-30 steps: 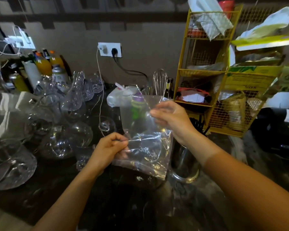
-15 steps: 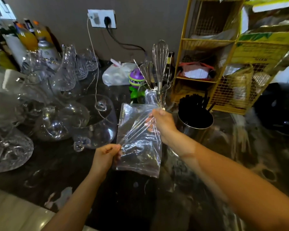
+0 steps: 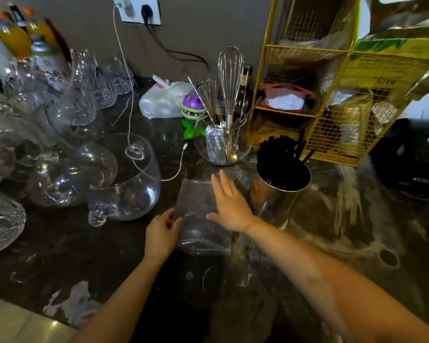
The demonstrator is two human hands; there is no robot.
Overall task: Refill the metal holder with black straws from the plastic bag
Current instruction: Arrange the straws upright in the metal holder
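The right hand (image 3: 229,206) is covering the upper right part of the clear plastic bag (image 3: 198,219); whether anything is left inside is unclear. Beside it, the metal holder (image 3: 280,184) is hiding the lower lengths of the black straws (image 3: 280,154). Both forearms are running off the bottom edge.

The scene is dim and warm, with light seeming to fall from the upper right. Glare streaks the dark counter (image 3: 344,219) at right, and highlights glint on the glassware (image 3: 124,179) at left. Edges bow with wide-angle distortion; the near forearms look soft.
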